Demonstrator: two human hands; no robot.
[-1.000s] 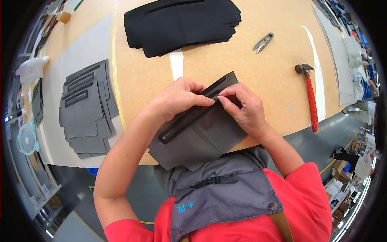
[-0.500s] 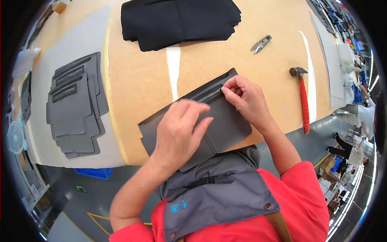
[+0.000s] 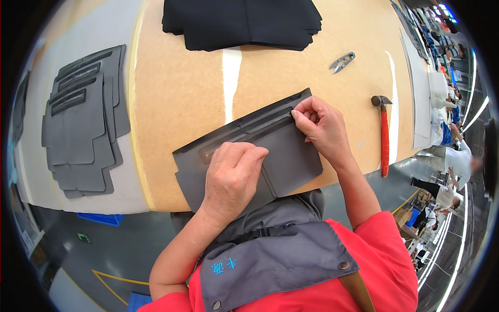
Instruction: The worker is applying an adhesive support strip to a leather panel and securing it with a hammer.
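Note:
A dark grey cut panel point(image 3: 291, 156) with a long slot lies at the near edge of the tan worktable point(image 3: 182, 93), partly hanging over the edge. My left hand point(image 3: 233, 177) presses flat on its left half, fingers together. My right hand point(image 3: 322, 127) pinches the panel's upper right edge by the slot between thumb and fingers.
A stack of similar grey panels point(image 3: 83, 119) lies on a grey mat at the left. Black fabric pieces point(image 3: 244, 21) are piled at the far edge. Small snips point(image 3: 341, 61) and a red-handled hammer point(image 3: 383, 132) lie to the right. Other people stand at the far right.
My left hand has moved from the slot near the right hand down to the panel's left half and now presses flat. The panel lies flatter. My right hand keeps its pinch.

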